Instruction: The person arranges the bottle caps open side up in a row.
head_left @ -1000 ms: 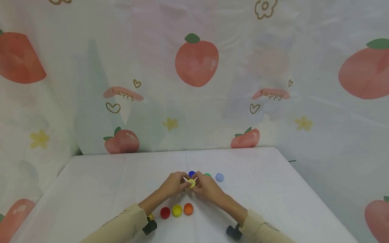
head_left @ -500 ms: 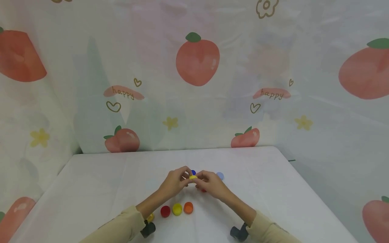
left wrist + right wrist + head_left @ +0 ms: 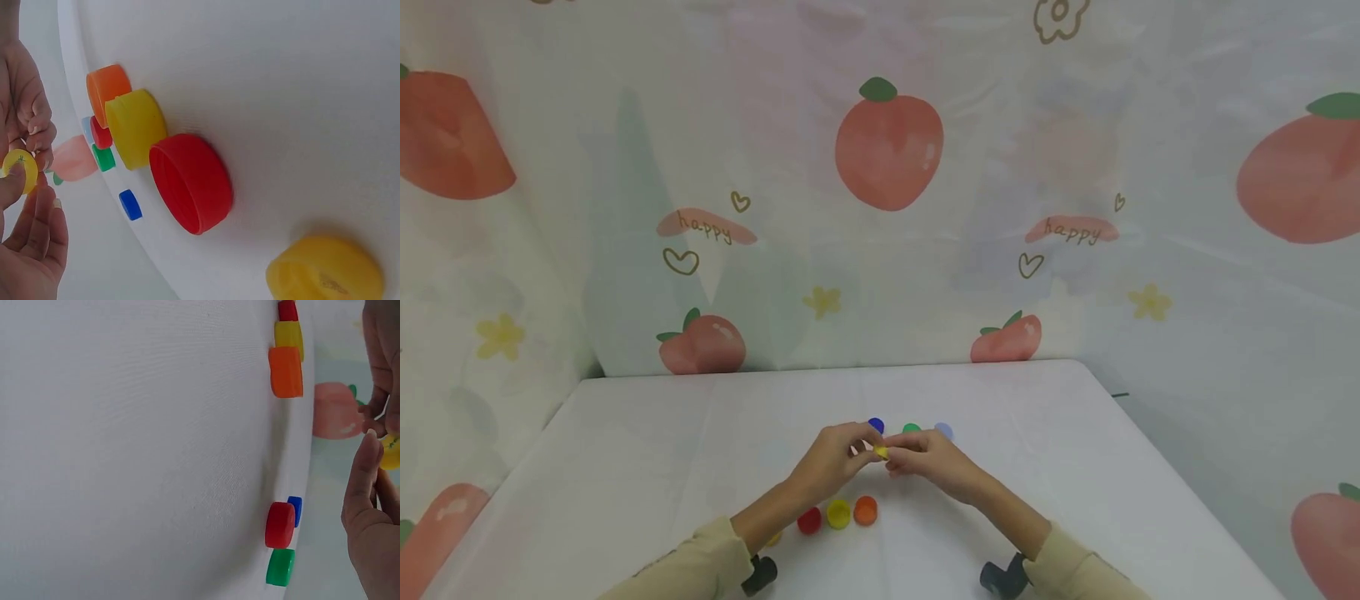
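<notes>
Between the fingertips of both hands is a small yellow bottle cap (image 3: 882,452), held above the table. Its flat face, with a small dark mark on it, shows in the left wrist view, where the same yellow cap (image 3: 21,167) has a thumb across it. My left hand (image 3: 837,454) pinches it from the left. From the other side my right hand (image 3: 940,463) grips its edge with thumb and fingers. Below the hands stand a red cap (image 3: 808,521), a yellow cap (image 3: 838,514) and an orange cap (image 3: 866,511), in a row.
Farther back lie a blue cap (image 3: 876,425), a green cap (image 3: 912,427) and a light blue cap (image 3: 943,431). Another red cap (image 3: 280,525) is hidden behind my right hand in the head view. A golden-yellow cap (image 3: 325,269) sits by the left wrist on the white table (image 3: 647,467).
The held yellow cap has turned from face-up to nearly edge-on in the head view. It rose slightly, then came down a little to the right. My right forearm has shifted right.
</notes>
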Motion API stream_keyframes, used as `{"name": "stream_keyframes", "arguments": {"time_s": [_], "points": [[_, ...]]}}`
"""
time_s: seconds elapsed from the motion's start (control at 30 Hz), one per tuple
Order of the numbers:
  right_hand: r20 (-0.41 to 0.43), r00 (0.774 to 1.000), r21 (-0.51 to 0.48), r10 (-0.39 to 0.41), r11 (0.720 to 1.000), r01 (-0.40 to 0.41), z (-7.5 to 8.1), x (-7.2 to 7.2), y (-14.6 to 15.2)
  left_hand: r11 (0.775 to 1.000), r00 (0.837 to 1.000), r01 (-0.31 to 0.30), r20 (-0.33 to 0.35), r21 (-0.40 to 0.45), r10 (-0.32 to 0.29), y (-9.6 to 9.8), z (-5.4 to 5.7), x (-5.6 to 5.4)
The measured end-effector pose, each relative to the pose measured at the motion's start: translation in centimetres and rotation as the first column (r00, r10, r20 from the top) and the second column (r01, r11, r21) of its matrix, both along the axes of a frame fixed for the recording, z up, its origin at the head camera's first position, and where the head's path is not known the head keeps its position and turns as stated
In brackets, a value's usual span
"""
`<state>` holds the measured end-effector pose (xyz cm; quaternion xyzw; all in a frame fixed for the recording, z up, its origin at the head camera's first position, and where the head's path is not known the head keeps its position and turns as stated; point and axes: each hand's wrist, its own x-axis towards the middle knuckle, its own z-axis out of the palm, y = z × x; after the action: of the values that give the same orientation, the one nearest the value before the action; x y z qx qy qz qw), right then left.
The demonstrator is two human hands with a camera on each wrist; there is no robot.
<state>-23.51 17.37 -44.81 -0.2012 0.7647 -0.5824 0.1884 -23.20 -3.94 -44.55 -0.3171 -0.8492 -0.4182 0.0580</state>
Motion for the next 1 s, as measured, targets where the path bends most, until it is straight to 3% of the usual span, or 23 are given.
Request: {"name": "stream_keyframes", "arguments": {"time_s": [0.2,0.43,0.73,1.0], "points": [[-0.011,1.000,-0.002,0.029,1.000,-0.030,0.0,0.3,0.6,1.000,1.000,0.011,0.025,-0.010,-0.011,0.2,-0.1,0.3],[-0.086,0.996,0.099,-0.020,0.995,0.029,-0.2,1.0,0.7,0.999,0.990,0.044,0.137,-0.012,-0.042,0.4,-0.4,0.4],[-0.275,0.961,0.308,0.013,0.949,0.075,0.0,1.7,0.3,0.996,0.981,0.076,0.186,-0.056,-0.064,0.5,-0.9,0.7],[-0.279,0.956,0.384,0.091,0.923,0.024,-0.5,2.2,0.2,0.987,0.957,0.116,0.280,-0.111,-0.081,0.6,-1.2,0.9]]}}
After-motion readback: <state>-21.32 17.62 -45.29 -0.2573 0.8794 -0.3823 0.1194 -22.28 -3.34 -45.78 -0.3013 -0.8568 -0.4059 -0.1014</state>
